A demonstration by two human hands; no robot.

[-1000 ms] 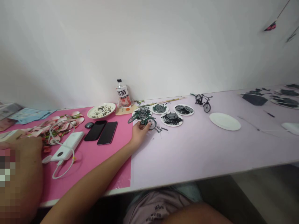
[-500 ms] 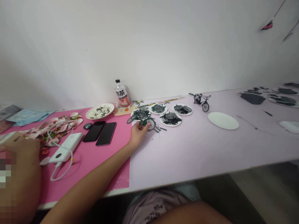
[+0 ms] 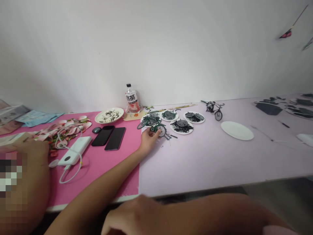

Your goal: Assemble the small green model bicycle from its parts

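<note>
My left hand rests at the edge between the pink and the pale surface. Its fingers grip a small dark green model bicycle, whose wheels show on both sides of the hand. My right hand is low in the view, in front of the table edge, blurred, and its fingers are hidden. Beyond the bicycle stand small plates of dark parts, among them a front plate and a right plate. Further right a black model bicycle stands upright.
A white oval plate lies to the right. Two black phones, a white power bank with a cable, and pink petals lie left. A bottle stands by the wall. Another person's arm is at far left.
My right hand and forearm have come into view at the bottom. The camera view has shifted slightly left. My left hand still holds the green bicycle in the same place.
</note>
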